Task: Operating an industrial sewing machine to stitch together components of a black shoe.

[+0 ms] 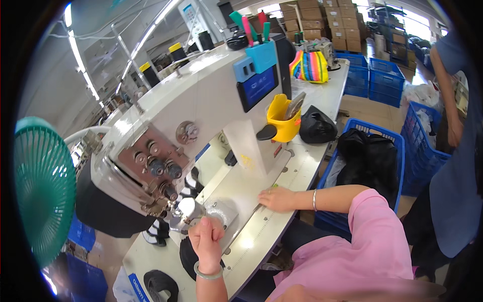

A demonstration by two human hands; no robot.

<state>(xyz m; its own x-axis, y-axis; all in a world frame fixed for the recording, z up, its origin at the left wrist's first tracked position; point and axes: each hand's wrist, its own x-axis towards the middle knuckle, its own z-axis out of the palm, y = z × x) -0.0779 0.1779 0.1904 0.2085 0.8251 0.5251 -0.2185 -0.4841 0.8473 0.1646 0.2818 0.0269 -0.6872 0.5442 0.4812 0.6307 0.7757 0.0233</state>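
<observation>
My left hand [205, 239], with a pale bangle at the wrist, is curled into a fist beside the needle area of a white sewing machine [201, 108]. What its fingers hold, if anything, is hidden. A black curved piece [188, 255] lies under and beside that wrist. My right hand [277, 199] rests on the machine's white bed [251, 229], its fingers laid down near a dark seam, and I see nothing held in it. Another black curved piece [162, 284] lies at the front left of the table. Behind the machine head are more black and white pieces [157, 232].
A green fan [45, 191] stands at the left. A yellow holder [284, 121] and a black bundle [318, 125] sit right of the machine. Blue crates [397, 166], one with black material [370, 161], stand on the floor. A person in blue [455, 201] is close at the right.
</observation>
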